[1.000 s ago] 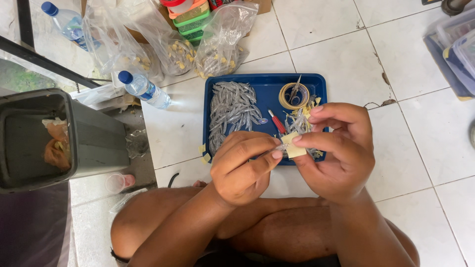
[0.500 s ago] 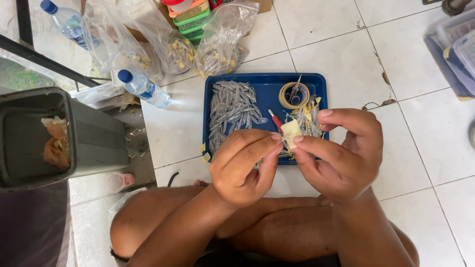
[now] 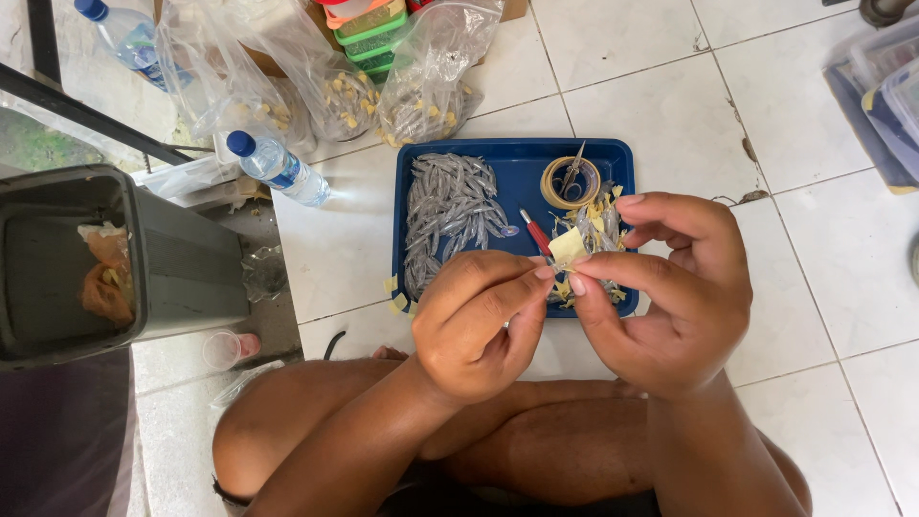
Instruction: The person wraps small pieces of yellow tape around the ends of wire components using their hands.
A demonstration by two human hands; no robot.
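Both hands meet fingertip to fingertip over the near edge of a blue tray (image 3: 613, 158). The left hand (image 3: 479, 325) and the right hand (image 3: 670, 297) pinch a small yellow slip (image 3: 566, 247) between thumbs and forefingers, closed narrow on it; the slip stands up just above the fingertips. The right hand's other fingers curl loosely above the pinch.

Just beyond the fingers, the tray holds a heap of small silvery pieces (image 3: 450, 215) on the left, a tape roll (image 3: 569, 182) at the far side, a red-handled tool (image 3: 536, 233) touching distance from the slip, and a mess of yellow scraps (image 3: 601, 215) behind the right forefinger.

Farther off lie clear bags (image 3: 421, 86) with yellow and silvery bits inside, and two water bottles (image 3: 278, 170). Well left of the left hand stands a grey bin (image 3: 182, 278) holding orange waste.
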